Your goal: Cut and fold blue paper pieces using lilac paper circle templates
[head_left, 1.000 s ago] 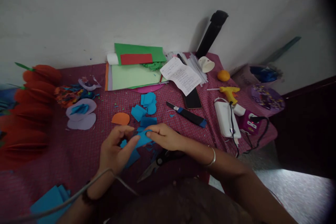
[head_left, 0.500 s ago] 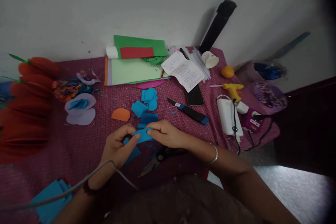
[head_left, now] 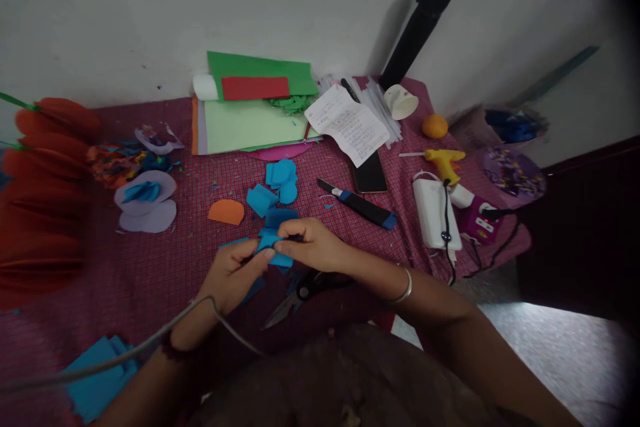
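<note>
Blue paper piece (head_left: 269, 239), one: pinched in the fingertips of left hand (head_left: 231, 277) and right hand (head_left: 314, 245), near the table's (head_left: 235, 180) front edge. Scissors (head_left: 306, 290), one pair: nearer that edge.

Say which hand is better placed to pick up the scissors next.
Right, probably: the scissors lie with their handles close to the right hand and blades pointing toward the person's left. The left hand is farther from those handles. Both hands hold blue paper, so either must let go first.

Left hand (head_left: 227, 275) and right hand (head_left: 317, 247) pinch close together, perhaps touching.
</note>
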Available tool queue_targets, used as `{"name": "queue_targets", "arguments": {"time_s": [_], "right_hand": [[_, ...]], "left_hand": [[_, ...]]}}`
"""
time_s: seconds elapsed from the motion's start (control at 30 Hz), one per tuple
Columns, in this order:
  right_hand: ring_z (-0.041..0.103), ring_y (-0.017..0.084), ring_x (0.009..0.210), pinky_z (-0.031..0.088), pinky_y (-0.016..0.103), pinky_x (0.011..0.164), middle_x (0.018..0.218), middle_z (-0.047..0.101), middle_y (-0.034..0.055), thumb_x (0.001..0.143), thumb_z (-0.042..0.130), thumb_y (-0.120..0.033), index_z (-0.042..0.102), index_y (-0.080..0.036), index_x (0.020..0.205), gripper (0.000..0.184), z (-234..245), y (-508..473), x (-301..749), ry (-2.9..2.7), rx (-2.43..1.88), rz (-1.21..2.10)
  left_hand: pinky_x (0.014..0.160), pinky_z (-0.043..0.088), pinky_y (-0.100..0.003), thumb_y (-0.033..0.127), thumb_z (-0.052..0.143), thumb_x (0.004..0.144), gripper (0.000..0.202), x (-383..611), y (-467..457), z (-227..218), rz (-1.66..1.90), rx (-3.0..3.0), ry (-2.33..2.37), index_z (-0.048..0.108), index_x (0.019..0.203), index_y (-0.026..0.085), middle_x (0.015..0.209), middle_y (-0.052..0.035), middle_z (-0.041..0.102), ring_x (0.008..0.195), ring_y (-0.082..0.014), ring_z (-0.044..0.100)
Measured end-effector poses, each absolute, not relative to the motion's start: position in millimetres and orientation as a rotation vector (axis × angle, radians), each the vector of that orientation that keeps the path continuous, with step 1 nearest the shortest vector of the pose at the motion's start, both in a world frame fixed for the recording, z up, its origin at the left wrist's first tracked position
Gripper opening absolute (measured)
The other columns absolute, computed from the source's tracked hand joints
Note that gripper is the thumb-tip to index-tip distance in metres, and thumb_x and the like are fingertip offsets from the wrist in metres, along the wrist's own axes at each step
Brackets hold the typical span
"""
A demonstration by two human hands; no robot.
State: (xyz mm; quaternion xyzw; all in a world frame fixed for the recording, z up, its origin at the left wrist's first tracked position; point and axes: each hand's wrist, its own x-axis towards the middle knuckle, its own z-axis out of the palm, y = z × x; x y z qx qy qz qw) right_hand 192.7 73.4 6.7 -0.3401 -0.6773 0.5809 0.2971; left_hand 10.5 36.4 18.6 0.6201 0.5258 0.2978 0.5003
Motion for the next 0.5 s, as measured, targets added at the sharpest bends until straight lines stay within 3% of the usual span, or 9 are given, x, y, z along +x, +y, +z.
{"name": "queue_targets", "arguments": {"time_s": [0.13,0.2,0.33,0.5], "right_hand": [[0.039,0.009,0.059,0.030,0.021,0.054,0.060,0.041,-0.0046,0.084,0.057,-0.033,0.049,-0.016,0.063,0.028,8,74,192,-1.764,-0.925,1.557],[0.038,0.008,0.058,0.030,0.020,0.054,0.060,0.041,-0.0048,0.084,0.057,-0.033,0.049,-0.016,0.063,0.028,8,74,192,-1.744,-0.933,1.535],[0.040,0.008,0.058,0.031,0.020,0.054,0.061,0.044,-0.0046,0.083,0.057,-0.029,0.051,-0.016,0.064,0.024,8,74,192,-1.748,-0.928,1.467],[0.044,0.009,0.061,0.034,0.020,0.057,0.063,0.048,-0.0039,0.081,0.060,-0.031,0.052,-0.016,0.066,0.023,10,73,193,-1.732,-0.916,1.536]], "left_hand": [[0.039,0.024,-0.020,0.034,0.057,0.078,0.039,11,36,20,0.787,1.510,1.349,0.041,0.047,0.018,0.047,0.0062,0.028,0.045,-0.0079,0.027],[0.039,0.025,-0.020,0.035,0.059,0.077,0.040,12,36,19,0.832,1.497,1.377,0.039,0.046,0.018,0.046,0.0062,0.030,0.044,-0.0077,0.028],[0.043,0.035,-0.020,0.033,0.059,0.079,0.025,14,35,13,0.866,1.493,1.310,0.058,0.060,0.017,0.053,0.0033,0.047,0.049,-0.0099,0.040],[0.048,0.040,-0.022,0.031,0.061,0.079,0.022,11,35,9,0.863,1.549,1.254,0.063,0.063,0.017,0.058,0.0013,0.052,0.054,-0.0115,0.045]]}}
